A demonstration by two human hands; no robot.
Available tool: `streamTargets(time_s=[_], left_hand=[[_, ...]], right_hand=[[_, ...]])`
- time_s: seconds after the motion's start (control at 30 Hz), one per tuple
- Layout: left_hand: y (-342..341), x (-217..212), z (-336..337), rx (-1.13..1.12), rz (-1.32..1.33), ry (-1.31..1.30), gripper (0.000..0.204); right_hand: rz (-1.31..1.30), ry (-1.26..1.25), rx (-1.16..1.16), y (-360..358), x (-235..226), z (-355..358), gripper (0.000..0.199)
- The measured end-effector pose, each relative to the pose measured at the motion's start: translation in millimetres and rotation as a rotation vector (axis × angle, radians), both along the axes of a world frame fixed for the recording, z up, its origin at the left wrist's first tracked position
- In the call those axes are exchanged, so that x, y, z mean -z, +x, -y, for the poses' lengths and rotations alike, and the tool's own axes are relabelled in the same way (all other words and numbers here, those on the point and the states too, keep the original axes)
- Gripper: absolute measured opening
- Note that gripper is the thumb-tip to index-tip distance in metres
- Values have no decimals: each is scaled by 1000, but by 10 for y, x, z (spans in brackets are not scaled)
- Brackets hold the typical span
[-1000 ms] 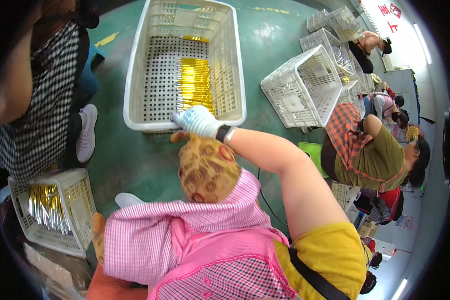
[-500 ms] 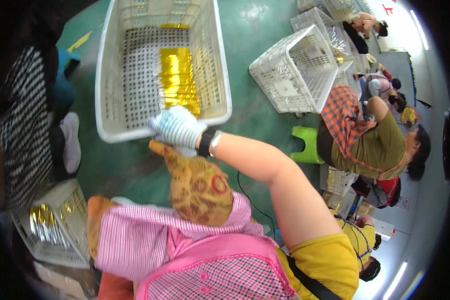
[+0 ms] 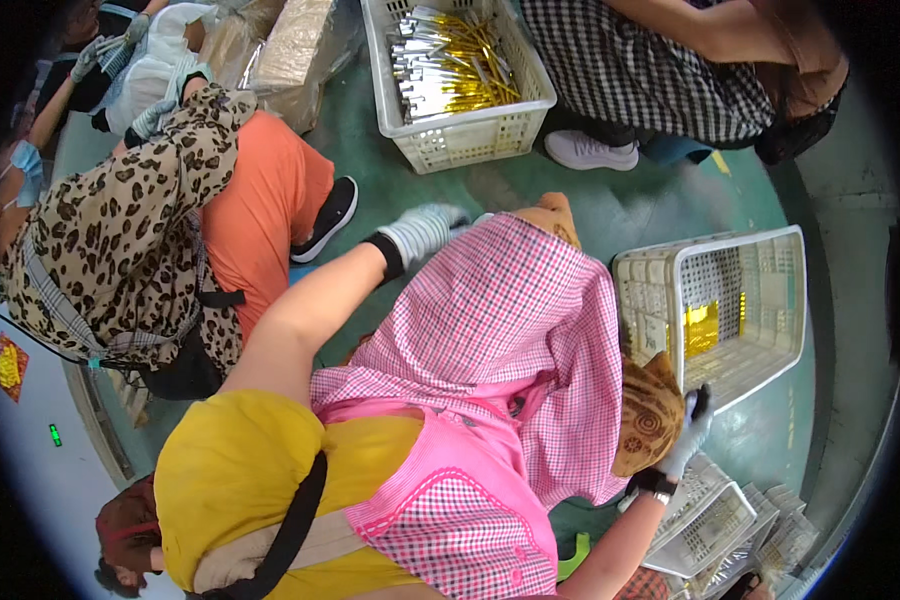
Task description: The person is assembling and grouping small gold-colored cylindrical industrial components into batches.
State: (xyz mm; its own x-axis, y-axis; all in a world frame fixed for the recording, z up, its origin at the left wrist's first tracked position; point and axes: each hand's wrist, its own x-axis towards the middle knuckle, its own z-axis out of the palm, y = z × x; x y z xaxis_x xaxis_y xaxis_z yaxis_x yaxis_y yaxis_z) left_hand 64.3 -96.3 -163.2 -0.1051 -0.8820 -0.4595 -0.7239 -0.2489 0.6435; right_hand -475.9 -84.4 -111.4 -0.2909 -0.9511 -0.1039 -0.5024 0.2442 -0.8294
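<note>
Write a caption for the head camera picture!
Gloved right hand beside a white crate of gold strips, gloved left hand by the pink checked apron.

Green floor (image 3: 530, 200) bears white baskets (image 3: 465, 140).

Both hands wear pale knit work gloves: the left hand (image 3: 425, 230) has a dark cuff band, the right hand (image 3: 688, 432) a black wrist strap. Between the hands spreads a pink checked apron over a yellow short-sleeved top, crossed by a dark shoulder strap.

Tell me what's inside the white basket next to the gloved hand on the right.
Inside the white basket, a stack of shiny gold pieces lies on the slotted bottom. The near wall and the patterned knee hide the lower corner. The right hand touches the rim.
</note>
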Motion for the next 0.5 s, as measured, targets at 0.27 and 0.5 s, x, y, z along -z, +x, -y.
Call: streamTargets(time_s=[0.27,0.5], left_hand=[[573,-737,1420,-67,451,-453,38],[1129,164,2011,107,794,-51,45]], right_hand=[[-457,-342,-71,641,-1235,-622,45],[-802,-159,-338,1408,-1348,-864,60]])
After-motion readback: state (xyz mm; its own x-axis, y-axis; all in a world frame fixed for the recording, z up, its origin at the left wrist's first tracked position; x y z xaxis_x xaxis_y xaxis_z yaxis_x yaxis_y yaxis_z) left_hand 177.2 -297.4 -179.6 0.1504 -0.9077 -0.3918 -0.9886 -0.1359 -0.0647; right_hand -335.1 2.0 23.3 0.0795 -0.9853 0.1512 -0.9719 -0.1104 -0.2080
